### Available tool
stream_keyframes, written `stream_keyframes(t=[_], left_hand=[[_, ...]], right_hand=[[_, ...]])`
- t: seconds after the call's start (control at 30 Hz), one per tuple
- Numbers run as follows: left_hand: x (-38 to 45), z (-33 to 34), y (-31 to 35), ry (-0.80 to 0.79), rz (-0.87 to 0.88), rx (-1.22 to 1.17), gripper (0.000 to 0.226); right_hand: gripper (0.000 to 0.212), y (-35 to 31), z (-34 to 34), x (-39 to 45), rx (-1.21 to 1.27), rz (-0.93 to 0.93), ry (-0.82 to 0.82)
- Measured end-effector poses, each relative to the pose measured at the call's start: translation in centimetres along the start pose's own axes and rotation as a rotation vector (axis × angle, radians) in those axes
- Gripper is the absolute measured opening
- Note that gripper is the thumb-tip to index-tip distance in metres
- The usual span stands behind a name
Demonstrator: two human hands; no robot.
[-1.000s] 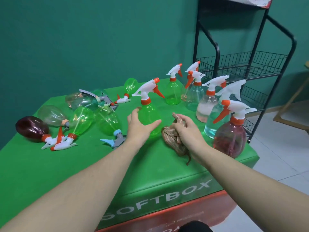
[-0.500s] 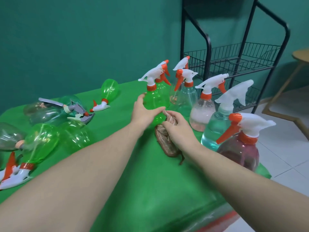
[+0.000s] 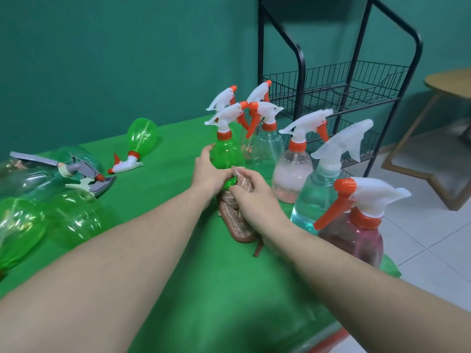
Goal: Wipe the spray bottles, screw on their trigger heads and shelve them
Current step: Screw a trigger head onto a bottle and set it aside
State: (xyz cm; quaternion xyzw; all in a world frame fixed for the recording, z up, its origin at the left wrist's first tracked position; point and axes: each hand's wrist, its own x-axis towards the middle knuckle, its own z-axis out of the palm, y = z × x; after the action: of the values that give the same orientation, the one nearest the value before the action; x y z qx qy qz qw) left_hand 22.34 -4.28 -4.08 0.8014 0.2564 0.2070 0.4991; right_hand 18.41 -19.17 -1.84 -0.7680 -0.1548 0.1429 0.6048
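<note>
Even, soft indoor light, moderately bright; source not visible. Faint shadows under forearms on green table cover [image 3: 178,289]. Small glints on clear spray bottles [image 3: 293,171]. Wide-angle bending: black wire rack [image 3: 331,87] posts lean and bow near frame top. Forearms at bottom edge stretched, soft. Slight overall compression blur.
</note>
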Motion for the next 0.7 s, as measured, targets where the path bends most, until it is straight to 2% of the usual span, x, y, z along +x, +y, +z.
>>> stream_keyframes(t=[0.2,0.27,0.47,0.7], left_hand=[[-1.8,-1.8,0.2,0.007,0.003,0.062,0.1],[-2.6,-2.8,0.2,0.017,0.013,0.094,0.094],[-6.1,-6.7,0.0,-0.034,0.067,0.21,0.055],[-14.0,-13.3,-0.7,-0.075,0.098,0.304,0.048]], right_hand=[[0.043,-0.1,-0.2,-0.8,-0.005,-0.006,-0.019],[0.043,-0.4,-0.1,-1.2,0.003,-0.015,-0.026],[0.045,-1.8,0.8,-3.4,0.001,-0.044,-0.067],[0.042,-4.1,3.6,-8.2,0.007,-0.083,-0.123]])
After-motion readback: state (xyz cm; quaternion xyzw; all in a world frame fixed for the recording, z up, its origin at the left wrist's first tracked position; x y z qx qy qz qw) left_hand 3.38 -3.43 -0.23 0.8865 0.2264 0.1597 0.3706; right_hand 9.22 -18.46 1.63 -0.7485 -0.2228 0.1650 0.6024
